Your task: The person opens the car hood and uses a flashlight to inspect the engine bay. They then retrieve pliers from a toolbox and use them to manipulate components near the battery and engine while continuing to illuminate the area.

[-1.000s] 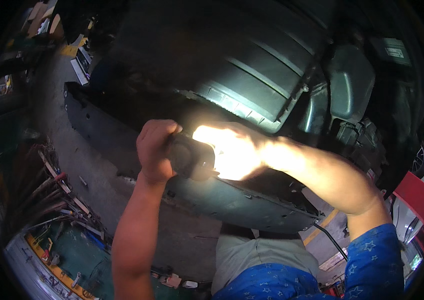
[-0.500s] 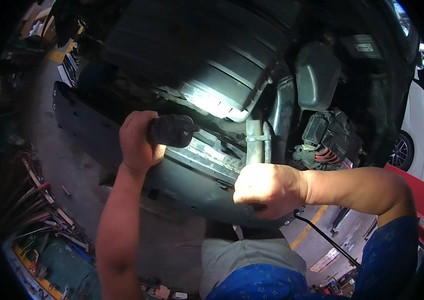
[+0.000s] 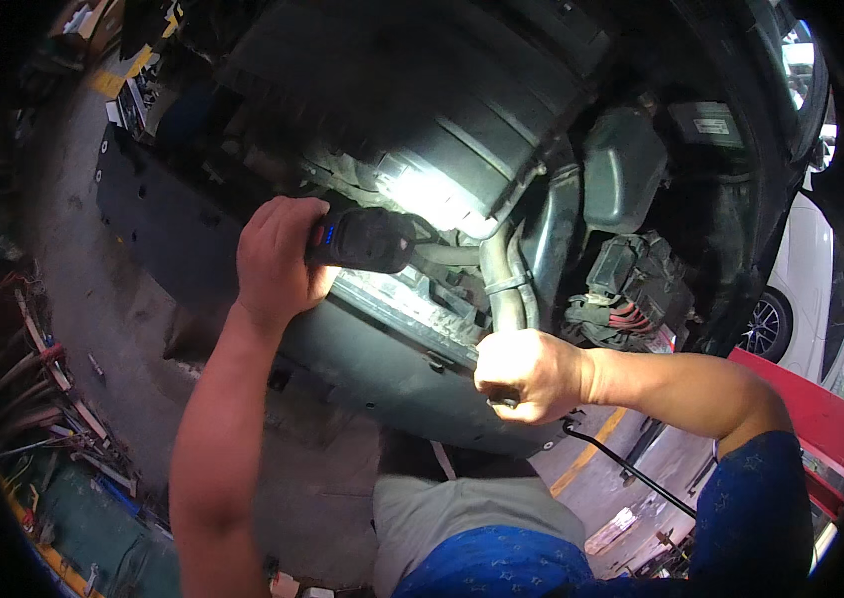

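My left hand (image 3: pixel 278 261) is wrapped round a black hand-held work lamp (image 3: pixel 372 239) with small blue indicator lights. Its bright beam falls on the engine bay, beside a black ribbed cover (image 3: pixel 472 149). A pale, curved hose (image 3: pixel 502 284) with a clamp band runs down to my right hand (image 3: pixel 532 377), which is closed in a fist at the bay's front edge. A small dark end of something (image 3: pixel 504 397) pokes out of that fist; the rest is hidden by the fingers. Whether the fist also grips the hose, I cannot tell.
A long dark bumper panel (image 3: pixel 342 369) lies between me and the engine bay. To the right sit a black reservoir (image 3: pixel 624 174), a fuse box with red wires (image 3: pixel 631 289) and a black rod (image 3: pixel 631 468). Tools (image 3: pixel 73 399) lie at left; a white car (image 3: pixel 803 269) stands beyond.
The lamp has turned and shifted a little right, so its blue lights now show. My right hand stays closed by the hose, whose bend shows more. The whole view has shifted slightly.
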`<state>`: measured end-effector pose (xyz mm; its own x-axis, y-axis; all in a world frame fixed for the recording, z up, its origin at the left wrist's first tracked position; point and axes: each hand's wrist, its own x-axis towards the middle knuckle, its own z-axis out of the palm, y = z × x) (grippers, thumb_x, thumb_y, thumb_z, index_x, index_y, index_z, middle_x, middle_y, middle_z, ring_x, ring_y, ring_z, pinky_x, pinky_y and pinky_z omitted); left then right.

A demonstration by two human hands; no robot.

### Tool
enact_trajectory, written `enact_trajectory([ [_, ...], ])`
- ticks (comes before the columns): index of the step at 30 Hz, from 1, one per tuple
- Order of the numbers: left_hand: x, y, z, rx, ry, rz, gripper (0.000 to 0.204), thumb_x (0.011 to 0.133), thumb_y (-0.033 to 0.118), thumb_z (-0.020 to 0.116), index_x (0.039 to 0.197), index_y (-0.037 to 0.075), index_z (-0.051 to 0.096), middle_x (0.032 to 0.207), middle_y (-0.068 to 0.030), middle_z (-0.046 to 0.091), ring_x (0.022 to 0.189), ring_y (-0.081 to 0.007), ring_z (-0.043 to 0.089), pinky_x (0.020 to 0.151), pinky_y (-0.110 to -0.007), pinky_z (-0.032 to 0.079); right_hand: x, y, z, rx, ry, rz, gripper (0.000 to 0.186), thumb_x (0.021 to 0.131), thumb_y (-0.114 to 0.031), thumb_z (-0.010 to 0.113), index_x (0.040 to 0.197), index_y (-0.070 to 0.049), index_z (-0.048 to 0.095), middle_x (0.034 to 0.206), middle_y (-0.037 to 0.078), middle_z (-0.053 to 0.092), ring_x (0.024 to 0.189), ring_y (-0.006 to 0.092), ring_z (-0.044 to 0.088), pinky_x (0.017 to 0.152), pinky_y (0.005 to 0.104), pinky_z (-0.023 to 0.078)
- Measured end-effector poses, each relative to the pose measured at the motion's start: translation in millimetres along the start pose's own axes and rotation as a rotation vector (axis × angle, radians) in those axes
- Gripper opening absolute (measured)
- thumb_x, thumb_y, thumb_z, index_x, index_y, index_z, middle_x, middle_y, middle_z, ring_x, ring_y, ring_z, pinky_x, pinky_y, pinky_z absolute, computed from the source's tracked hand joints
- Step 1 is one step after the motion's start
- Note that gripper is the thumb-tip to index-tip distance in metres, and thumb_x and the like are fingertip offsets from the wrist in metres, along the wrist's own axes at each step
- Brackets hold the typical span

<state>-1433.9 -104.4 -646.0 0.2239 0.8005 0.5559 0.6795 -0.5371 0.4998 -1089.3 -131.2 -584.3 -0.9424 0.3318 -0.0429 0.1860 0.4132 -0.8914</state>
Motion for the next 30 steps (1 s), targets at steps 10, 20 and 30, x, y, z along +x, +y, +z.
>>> enact_trajectory([
  [10, 23, 54, 29, -0.363, -0.261, -0.102, 0.038, 0.076, 0.012, 0.074, 0.113, 0.006, 0.065, 0.099, -0.0143, 0.070, 0.093, -0.0409, 0.067, 0.081, -0.048, 0.056, 1, 11, -14, 0.083, -0.255, 0.106, 0.028, 0.071, -0.012, 0.077, 0.094, -0.006, 0.064, 0.087, 0.011, 0.063, 0.083, 0.0316, 0.064, 0.076, 0.0423, 0.054],
  [20, 57, 94, 118, -0.627, -0.803, 0.052, 0.045, 0.085, 0.003, 0.076, 0.127, 0.004, 0.059, 0.128, -0.0159, 0.065, 0.120, -0.0386, 0.063, 0.099, -0.044, 0.053, -24, -10, 23, -0.264, 0.163, 0.102, 0.035, 0.066, -0.018, 0.083, 0.095, -0.008, 0.065, 0.099, 0.011, 0.060, 0.093, 0.0327, 0.059, 0.078, 0.0449, 0.051],
  [30, 62, 81, 118, -0.502, -1.111, -0.014, 0.043, 0.092, 0.012, 0.075, 0.131, 0.007, 0.057, 0.128, -0.0135, 0.065, 0.122, -0.0371, 0.061, 0.102, -0.046, 0.052, -16, 40, 24, 0.232, 0.053, -0.008, 0.033, 0.061, -0.017, 0.083, 0.083, -0.008, 0.060, 0.088, 0.009, 0.060, 0.081, 0.0322, 0.062, 0.069, 0.0431, 0.051],
])
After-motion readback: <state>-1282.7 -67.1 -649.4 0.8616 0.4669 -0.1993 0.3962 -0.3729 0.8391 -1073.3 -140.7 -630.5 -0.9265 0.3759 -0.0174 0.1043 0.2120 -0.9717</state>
